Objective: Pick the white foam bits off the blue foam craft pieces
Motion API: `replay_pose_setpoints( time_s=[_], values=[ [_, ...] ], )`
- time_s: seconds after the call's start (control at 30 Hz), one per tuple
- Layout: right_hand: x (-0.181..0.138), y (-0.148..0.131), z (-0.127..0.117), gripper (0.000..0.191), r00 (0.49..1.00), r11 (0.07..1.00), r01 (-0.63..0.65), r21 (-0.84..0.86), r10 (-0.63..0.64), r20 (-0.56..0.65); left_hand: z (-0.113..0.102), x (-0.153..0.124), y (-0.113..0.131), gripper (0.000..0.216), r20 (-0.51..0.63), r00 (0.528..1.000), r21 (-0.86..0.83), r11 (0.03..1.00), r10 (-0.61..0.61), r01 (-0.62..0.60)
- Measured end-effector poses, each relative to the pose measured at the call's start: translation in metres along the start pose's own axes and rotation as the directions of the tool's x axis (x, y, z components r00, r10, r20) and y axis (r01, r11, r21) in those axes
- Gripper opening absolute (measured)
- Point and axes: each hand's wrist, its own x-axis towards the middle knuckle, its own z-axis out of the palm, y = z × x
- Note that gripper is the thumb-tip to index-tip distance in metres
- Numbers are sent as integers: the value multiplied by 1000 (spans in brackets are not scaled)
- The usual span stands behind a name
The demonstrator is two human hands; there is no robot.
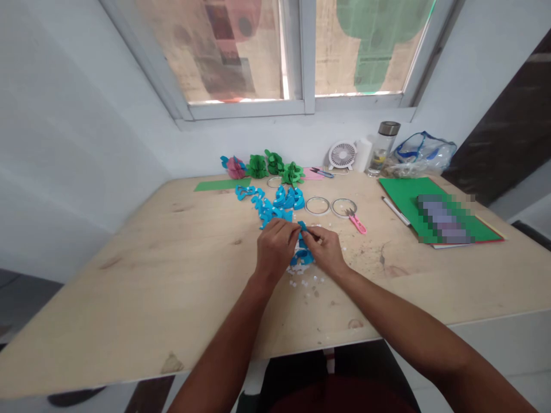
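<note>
Hands on curved blue paper

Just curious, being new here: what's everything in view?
blue pieces: several, blue, centre
white scraps: many, white, centre
flowers: four, three green, one pink and blue, back
strip: one, green, back left
pink sheet: one, pink, back
slim tools: two, dark and blue, back
rings: three, silvery, centre, back
snips: one, pink, centre right
marker: one, white, right
green sheet: one, green, right
blurred item: one, purplish, right
fan: one, white, back
cylinder: one, white, beside fan
bottle: one, clear, beside cylinder
bag: one, clear, blue, back right
table: one, light wood, centre
window: one, pale, back
left grip: one, bare, at blue piece
right grip: one, bare, same
</note>
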Motion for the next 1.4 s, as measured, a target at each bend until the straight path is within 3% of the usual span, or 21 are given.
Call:
replay_pose_setpoints(
  time_s=[0.23, 0.43, 0.57, 0.67, 0.77, 0.87, 0.97, 1.13, 1.23, 1.3, 1.4],
  values=[
    [1, -1, 0, 28, 1000, 1000, -20, 16, 20, 5, 1, 2, -2, 14, 16, 981, -186, 964, -191, 191],
    [3, 4, 2, 30, 989, 971, -146, 191, 141, 40, -6, 6, 0, 8, 84, 892, -385, 811, -443, 439],
    [5, 9, 3, 33, 976, 938, -212, 273, 215, 18, -12, 8, -1, 9, 130, 856, -462, 733, -501, 499],
    [6, 12, 3, 35, 966, 917, -244, 316, 258, -1, -15, 9, -3, 10, 243, 857, -506, 695, -454, 511],
    [8, 13, 2, 36, 959, 900, -259, 349, 282, -16, -20, 10, -4, 10, 436, 840, -477, 709, -322, 519],
    [10, 12, 1, 36, 954, 887, -266, 376, 299, -29, -25, 9, -3, 16, 637, 752, -439, 721, -171, 536],
    [11, 11, -1, 35, 951, 875, -278, 396, 309, -15, -28, 8, -5, 24, 720, 689, -426, 729, -85, 535],
    [11, 10, -2, 33, 948, 861, -281, 424, 318, -17, -28, 7, -12, 13, 666, 742, -448, 754, -78, 480],
    [10, 10, -2, 33, 948, 853, -277, 443, 317, -17, -25, 8, -10, 11, 616, 772, -451, 733, -156, 509],
    [10, 10, -1, 32, 951, 855, -270, 442, 310, -19, -20, 8, -7, 13, 569, 785, -474, 682, -244, 556],
    [10, 11, -1, 30, 955, 866, -257, 429, 297, -27, -8, 5, -1, 15, 555, 761, -539, 551, -336, 636]
  ],
)
